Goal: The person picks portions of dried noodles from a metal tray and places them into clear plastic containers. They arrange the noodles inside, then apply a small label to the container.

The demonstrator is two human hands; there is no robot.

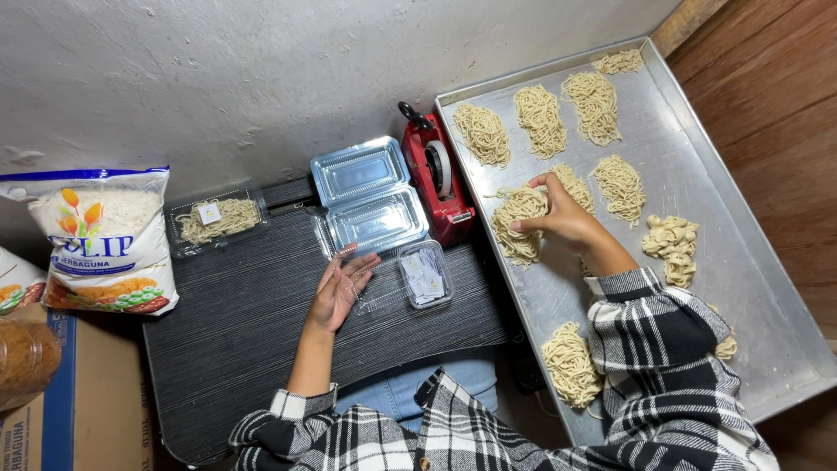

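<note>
While the right hand [562, 218] closes its fingers on a noodle bundle [518, 222] near the left edge of the metal tray [697, 187], the left hand [342, 288] lies flat and released on the dark counter [235, 331], its fingertips touching an empty clear plastic container [384, 292]. Just beside that container sits a small clear tub of paper packets [425, 275]. An open hinged clear box [366, 196] rests at the counter's far edge, next to a red tape dispenser [438, 174]. A packed noodle container [216, 220] lies toward the far left corner. More noodle bundles spread across the tray. A flour bag [105, 240] stands beyond the counter's left edge.
</note>
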